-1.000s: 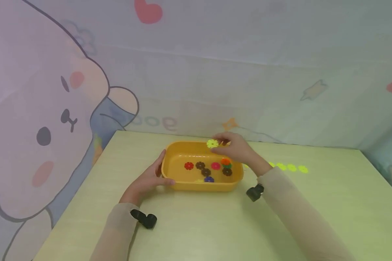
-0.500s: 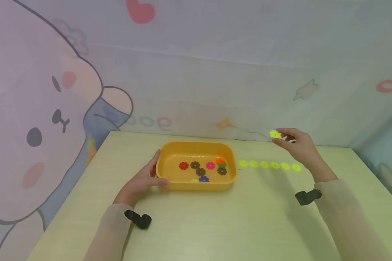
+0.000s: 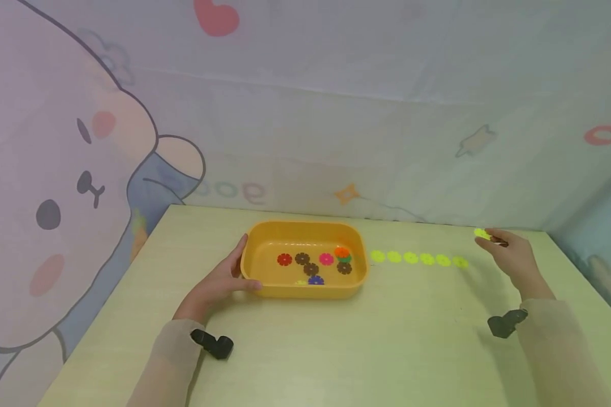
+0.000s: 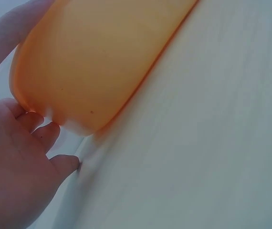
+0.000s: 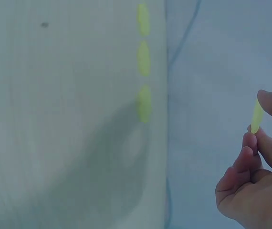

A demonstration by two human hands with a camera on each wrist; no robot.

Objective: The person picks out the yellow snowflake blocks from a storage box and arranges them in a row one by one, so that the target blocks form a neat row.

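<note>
My left hand (image 3: 219, 285) holds the left end of a yellow plastic tub (image 3: 305, 291), thumb on the front rim and fingers along the side wall. In the left wrist view, the fingertips lie against the tub's orange-looking wall (image 4: 93, 62). My right hand (image 3: 514, 260) pinches a bright yellow flower-shaped disc (image 3: 482, 233) between thumb and fingers, above the table at the right. The right wrist view has this disc (image 5: 256, 117) edge-on. Inside the tub lie several flower discs: a red one (image 3: 284, 259), a pink one (image 3: 326, 259), a blue one (image 3: 315, 280), brown, orange, green and yellow ones.
Several yellow flower discs form a row on the table, from one beside the tub (image 3: 378, 256) to an end disc (image 3: 460, 262) left of my right hand. Behind the pale table (image 3: 336, 350) hangs a printed cloth (image 3: 305, 113).
My right hand has carried the yellow disc from above the tub to the right, past the row's end, and lowered it. The left hand has kept its hold on the tub.
</note>
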